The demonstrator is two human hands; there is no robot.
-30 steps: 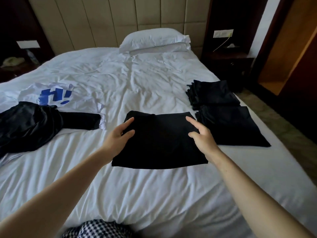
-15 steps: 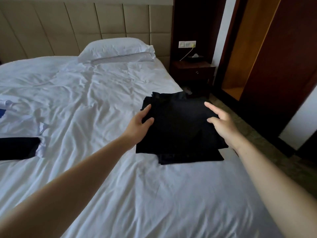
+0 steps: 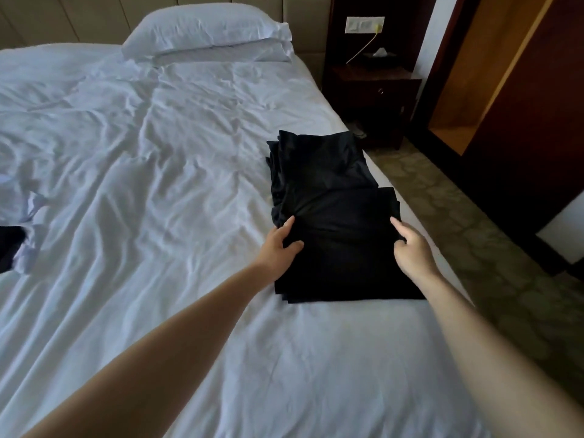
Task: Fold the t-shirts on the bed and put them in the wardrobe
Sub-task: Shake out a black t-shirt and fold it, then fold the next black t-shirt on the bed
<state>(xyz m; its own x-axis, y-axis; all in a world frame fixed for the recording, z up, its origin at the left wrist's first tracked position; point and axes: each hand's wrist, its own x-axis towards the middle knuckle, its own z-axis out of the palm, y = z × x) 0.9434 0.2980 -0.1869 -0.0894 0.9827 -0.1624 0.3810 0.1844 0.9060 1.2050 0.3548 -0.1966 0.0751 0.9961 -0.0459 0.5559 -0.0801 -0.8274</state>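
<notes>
The folded black cotton t-shirt (image 3: 344,248) lies on a pile of dark folded clothes (image 3: 316,165) at the white bed's (image 3: 158,216) right edge, probably because that is closest to the brown wooden wardrobe (image 3: 518,99). The left hand (image 3: 282,245) and right hand (image 3: 410,249) pinch its side edges, index fingers straight, seemingly to square it up.

left hand (image 3: 279,245) grips folded black cloth t-shirt (image 3: 344,248), left edge | right hand (image 3: 410,251) pinches right edge | on white-sheeted bed (image 3: 158,184)

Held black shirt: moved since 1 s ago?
Yes. The left hand and right hand carried the shirt rightward, from mid-bed onto the folded black pile at the bed's right edge.
</notes>
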